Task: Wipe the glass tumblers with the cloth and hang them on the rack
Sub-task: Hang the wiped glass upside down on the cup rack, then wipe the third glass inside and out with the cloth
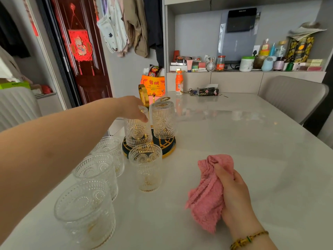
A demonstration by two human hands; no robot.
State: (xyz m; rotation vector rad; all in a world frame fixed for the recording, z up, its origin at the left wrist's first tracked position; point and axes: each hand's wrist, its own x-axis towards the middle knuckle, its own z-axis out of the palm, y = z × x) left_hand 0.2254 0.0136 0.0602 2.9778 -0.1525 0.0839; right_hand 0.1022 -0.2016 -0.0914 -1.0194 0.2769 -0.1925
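An upturned glass tumbler (137, 131) sits on the gold-and-dark rack (169, 147), and the left hand (132, 107) grips its top with the fingers (144, 118) curled over it. A second upturned tumbler (163, 120) hangs just beside it on the rack. Four upright tumblers stand on the white bench (234, 141) in front of the rack, the nearest tumbler (145, 166) touching its base. Right of the rack, the right hand (234, 192) rests on the bench, fingers clenched around the pink cloth (207, 195).

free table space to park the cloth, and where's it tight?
Free: the wide bare table between the rack, the tissue pack and the right hand. Crowded: left side, where four upright tumblers cluster before the rack; the left hand is on an inverted tumbler.
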